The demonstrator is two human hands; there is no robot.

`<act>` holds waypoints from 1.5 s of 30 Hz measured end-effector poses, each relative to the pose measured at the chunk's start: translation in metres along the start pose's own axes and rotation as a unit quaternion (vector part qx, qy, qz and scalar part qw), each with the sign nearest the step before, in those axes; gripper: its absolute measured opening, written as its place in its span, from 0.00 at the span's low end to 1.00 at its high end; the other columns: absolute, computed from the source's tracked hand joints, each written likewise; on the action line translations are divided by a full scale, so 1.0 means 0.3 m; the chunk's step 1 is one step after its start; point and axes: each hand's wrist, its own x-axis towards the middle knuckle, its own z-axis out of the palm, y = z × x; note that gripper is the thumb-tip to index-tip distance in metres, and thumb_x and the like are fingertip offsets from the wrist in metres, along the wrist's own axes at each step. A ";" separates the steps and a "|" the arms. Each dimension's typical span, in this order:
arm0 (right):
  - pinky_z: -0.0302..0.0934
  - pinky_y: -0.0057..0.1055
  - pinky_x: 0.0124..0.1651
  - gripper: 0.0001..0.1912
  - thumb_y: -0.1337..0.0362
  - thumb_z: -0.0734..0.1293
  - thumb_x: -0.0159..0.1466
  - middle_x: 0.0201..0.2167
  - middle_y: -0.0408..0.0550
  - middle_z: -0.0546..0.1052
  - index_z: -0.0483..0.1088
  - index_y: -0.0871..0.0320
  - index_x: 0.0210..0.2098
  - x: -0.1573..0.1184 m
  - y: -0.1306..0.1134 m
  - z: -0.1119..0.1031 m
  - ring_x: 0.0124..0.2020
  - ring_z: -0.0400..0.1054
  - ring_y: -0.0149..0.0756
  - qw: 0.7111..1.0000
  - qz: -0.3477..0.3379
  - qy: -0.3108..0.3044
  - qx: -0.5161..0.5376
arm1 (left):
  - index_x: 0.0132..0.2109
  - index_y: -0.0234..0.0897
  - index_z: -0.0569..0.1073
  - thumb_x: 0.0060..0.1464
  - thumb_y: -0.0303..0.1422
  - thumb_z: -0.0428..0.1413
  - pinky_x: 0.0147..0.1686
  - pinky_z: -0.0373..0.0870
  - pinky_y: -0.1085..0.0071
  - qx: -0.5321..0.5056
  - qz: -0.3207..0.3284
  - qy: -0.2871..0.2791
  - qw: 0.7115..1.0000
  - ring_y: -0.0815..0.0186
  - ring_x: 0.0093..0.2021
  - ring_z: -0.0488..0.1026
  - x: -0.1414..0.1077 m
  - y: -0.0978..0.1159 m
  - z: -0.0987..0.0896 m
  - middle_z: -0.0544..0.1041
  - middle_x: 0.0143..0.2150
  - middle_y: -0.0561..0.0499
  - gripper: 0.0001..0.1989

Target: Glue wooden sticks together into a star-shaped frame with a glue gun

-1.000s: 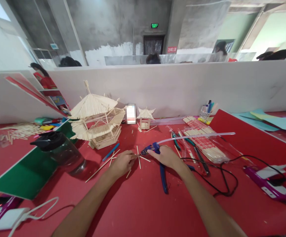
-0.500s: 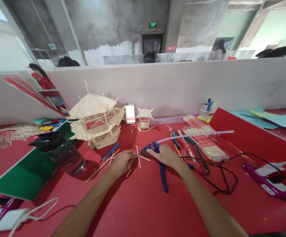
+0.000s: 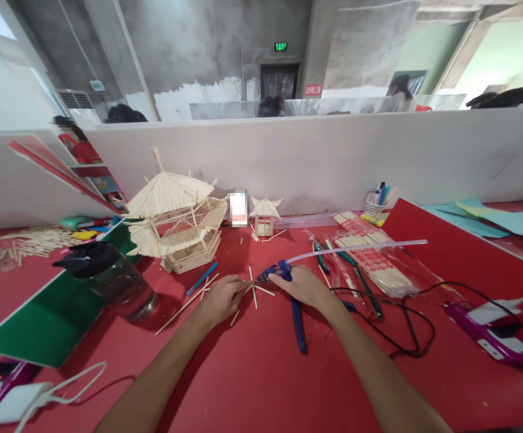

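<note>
**Hot glue gun (image 3: 279,269) at crossed sticks (image 3: 255,296)**

Head view: sticks mid-tabletop (image 3: 243,373). Left hand (image 3: 223,298): fingers pinching at their 9 o'clock side, apparently to steady them. Right hand (image 3: 305,286): fingers wrapped around the gun, nozzle (image 3: 257,280) toward 9 o'clock, seemingly to reach the crossing.

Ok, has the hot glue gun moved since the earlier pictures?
No, not visibly: the hot glue gun keeps the same place in front of the small stick pavilion.
</note>
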 end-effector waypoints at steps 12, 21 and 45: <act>0.53 0.29 0.32 0.23 0.48 0.61 0.68 0.25 0.49 0.78 0.72 0.55 0.24 -0.001 0.001 0.002 0.29 0.72 0.38 1.000 -0.002 0.003 -0.006 | 0.50 0.40 0.80 0.64 0.26 0.50 0.41 0.70 0.70 0.013 0.026 -0.003 1.000 0.61 0.40 0.76 -0.002 -0.022 0.007 0.80 0.38 0.46 0.16; 0.52 0.29 0.31 0.24 0.47 0.61 0.68 0.24 0.49 0.77 0.69 0.55 0.21 0.000 0.003 0.005 0.29 0.71 0.39 1.000 0.003 0.004 0.004 | 0.52 0.40 0.79 0.60 0.21 0.50 0.43 0.72 0.68 0.023 0.043 -0.011 0.999 0.60 0.44 0.77 -0.015 -0.026 0.004 0.81 0.45 0.45 0.19; 0.57 0.30 0.32 0.26 0.44 0.60 0.66 0.23 0.48 0.77 0.71 0.56 0.23 0.011 0.043 -0.012 0.28 0.72 0.40 0.997 0.016 -0.006 0.077 | 0.53 0.38 0.78 0.63 0.21 0.49 0.49 0.71 0.67 0.082 0.134 -0.075 0.985 0.61 0.49 0.77 -0.003 -0.052 -0.011 0.80 0.52 0.47 0.18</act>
